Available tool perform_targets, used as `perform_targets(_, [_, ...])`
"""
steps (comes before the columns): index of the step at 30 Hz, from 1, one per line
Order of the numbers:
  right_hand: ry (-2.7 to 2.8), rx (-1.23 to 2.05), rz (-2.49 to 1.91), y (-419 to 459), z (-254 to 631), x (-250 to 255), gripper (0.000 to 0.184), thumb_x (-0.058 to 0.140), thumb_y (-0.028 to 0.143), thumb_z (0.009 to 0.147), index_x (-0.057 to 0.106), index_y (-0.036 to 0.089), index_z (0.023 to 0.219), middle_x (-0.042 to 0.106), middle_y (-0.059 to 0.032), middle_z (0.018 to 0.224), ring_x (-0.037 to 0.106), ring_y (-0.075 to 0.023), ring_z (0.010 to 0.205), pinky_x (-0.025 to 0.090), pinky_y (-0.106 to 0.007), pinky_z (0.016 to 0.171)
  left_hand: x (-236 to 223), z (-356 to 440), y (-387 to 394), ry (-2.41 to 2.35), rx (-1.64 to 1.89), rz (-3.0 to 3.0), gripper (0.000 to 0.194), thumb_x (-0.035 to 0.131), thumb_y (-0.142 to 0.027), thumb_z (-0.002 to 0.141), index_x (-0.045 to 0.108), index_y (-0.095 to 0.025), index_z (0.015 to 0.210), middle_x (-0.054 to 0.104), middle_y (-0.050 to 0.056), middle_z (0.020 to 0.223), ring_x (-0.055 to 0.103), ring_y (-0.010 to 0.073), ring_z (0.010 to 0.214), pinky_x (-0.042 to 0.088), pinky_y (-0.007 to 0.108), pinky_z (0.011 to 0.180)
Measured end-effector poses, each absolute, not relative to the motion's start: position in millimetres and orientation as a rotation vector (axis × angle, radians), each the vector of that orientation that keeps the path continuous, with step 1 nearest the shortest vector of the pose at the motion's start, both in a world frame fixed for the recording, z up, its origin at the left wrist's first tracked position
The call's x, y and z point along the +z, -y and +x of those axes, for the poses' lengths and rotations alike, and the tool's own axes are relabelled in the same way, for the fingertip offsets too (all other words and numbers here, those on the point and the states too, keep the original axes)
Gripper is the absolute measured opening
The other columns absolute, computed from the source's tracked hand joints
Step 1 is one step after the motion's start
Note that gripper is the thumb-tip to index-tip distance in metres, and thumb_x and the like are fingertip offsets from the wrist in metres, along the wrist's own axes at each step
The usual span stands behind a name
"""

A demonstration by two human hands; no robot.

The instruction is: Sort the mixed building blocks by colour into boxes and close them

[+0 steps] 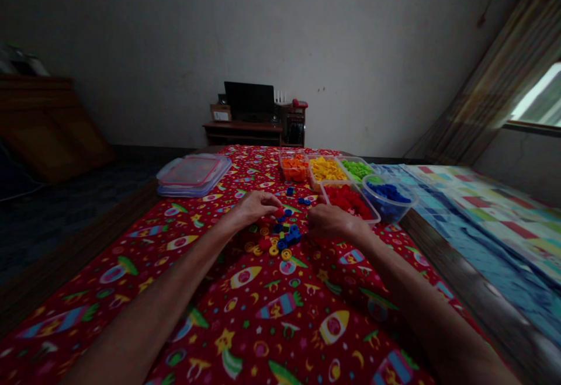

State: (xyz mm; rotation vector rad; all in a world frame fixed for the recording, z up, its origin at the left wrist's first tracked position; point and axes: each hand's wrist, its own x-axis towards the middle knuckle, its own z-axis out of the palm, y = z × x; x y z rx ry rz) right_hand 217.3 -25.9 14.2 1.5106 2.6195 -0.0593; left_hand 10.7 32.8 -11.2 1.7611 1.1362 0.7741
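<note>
My left hand (256, 208) is closed, its fingertips pinched at a small red building block (279, 212) just over a loose pile of pieces. My right hand (332, 222) is closed too, knuckles up, right of the pile and by the front-left side of the clear tub of red blocks (349, 200); whatever its fingers hold is hidden. Between the hands lie joined blue blocks (292, 235), yellow wheel-like rings (286, 254) and several small red, green and blue pieces. A blue block (290, 191) sits farther back, with small blue round pieces (304, 201) nearer.
Clear tubs of orange (295, 166), yellow (326, 170), green (357, 169) and blue blocks (388, 192) stand at the back right. Stacked plastic lids (193, 174) lie at the back left. A patterned red cloth (280, 315) covers the table. A bed (491, 221) adjoins the right side.
</note>
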Motion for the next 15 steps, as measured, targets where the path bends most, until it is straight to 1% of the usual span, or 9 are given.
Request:
perform_targets(3, [-2.586,0.064,1.517,29,210,-1,0.024,0.053,0.013,0.078,0.067,0.014,0.098,0.067,-0.0133,0.091,0.062,-0.0211,0.080,0.039,-0.026,0.061,-14,7,-36,-1.132,0.780,1.716,0.017,0.070,-0.025,0.057,0.069,-0.015,0.071,0.069,-0.001,0.060,0.063,0.0132,0.053,0.050,0.022,0.053])
perform_targets(5, [-2.605,0.058,1.501,28,208,-4,0.024,0.051,0.014,0.079,0.066,0.015,0.098,0.067,-0.0127,0.091,0.062,-0.0207,0.082,0.040,-0.026,0.064,-17,5,-39,-1.137,0.777,1.714,0.018,0.071,-0.026,0.056,0.069,-0.015,0.071,0.068,-0.001,0.059,0.063,0.0132,0.053,0.050,0.021,0.051])
perform_targets(8, [-2.694,-0.044,1.498,24,211,1,0.017,0.053,0.017,0.081,0.067,0.013,0.088,0.066,-0.0110,0.084,0.059,-0.0174,0.075,0.037,-0.025,0.062,-22,6,-42,-1.142,0.772,1.730,0.020,0.071,-0.026,0.056,0.069,-0.016,0.073,0.068,-0.001,0.059,0.062,0.0127,0.053,0.049,0.020,0.050])
perform_targets(11, [-2.899,-0.158,1.656,15,216,6,0.017,0.051,0.020,0.084,0.066,0.012,0.080,0.062,-0.0064,0.074,0.052,-0.0127,0.065,0.032,-0.024,0.058,-24,11,-41,-1.124,0.798,1.660,0.022,0.073,-0.024,0.055,0.068,-0.016,0.075,0.068,-0.002,0.060,0.063,0.0131,0.056,0.052,0.022,0.054])
perform_targets(13, [-3.040,-0.311,1.768,8,215,3,0.017,0.051,0.022,0.085,0.065,0.012,0.080,0.060,-0.0032,0.070,0.049,-0.0109,0.063,0.031,-0.022,0.057,-24,17,-38,-1.104,0.835,1.577,0.024,0.073,-0.023,0.056,0.066,-0.015,0.077,0.066,-0.003,0.059,0.064,0.0134,0.057,0.053,0.024,0.057])
perform_targets(15, [-3.114,-0.544,1.842,1,212,-4,0.017,0.052,0.024,0.085,0.063,0.012,0.080,0.058,-0.0010,0.069,0.048,-0.0100,0.062,0.031,-0.021,0.057,-23,22,-34,-1.070,0.868,1.538,0.027,0.072,-0.023,0.057,0.065,-0.014,0.081,0.066,-0.002,0.061,0.064,0.0140,0.059,0.054,0.026,0.061])
